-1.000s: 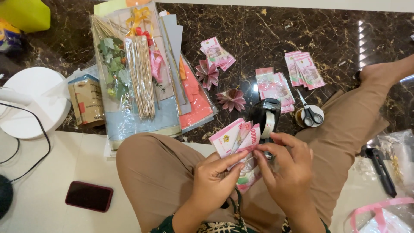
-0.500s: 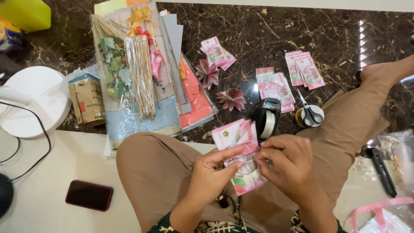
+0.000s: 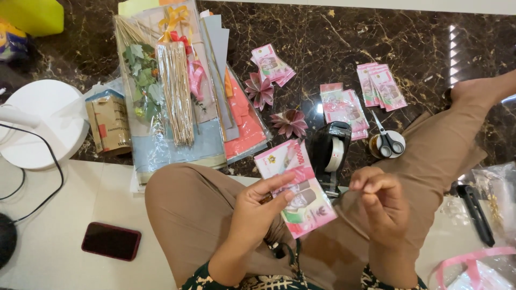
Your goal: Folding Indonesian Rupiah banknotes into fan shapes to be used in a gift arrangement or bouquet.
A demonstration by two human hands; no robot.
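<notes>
Above the lap, the left hand (image 3: 258, 209) pinches a pink banknote (image 3: 295, 187) between thumb and fingers, tilted flat toward the camera. The right hand (image 3: 381, 204) hovers just beside it, fingertips curled together, holding nothing I can make out. Beyond the knees, a black tape dispenser (image 3: 330, 153) stands on dark marble floor (image 3: 333, 37), near scissors (image 3: 387, 140), folded paper flowers (image 3: 290, 122) and more banknote stacks (image 3: 381, 86).

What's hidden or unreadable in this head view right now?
- Banknote: lower left corner is covered by the left hand.
- Right hand: fingers pinched; anything between them is too small to see.
- Pink ribbon: cut off by the bottom edge.
- Scissors: hide the round thing beneath.
</notes>
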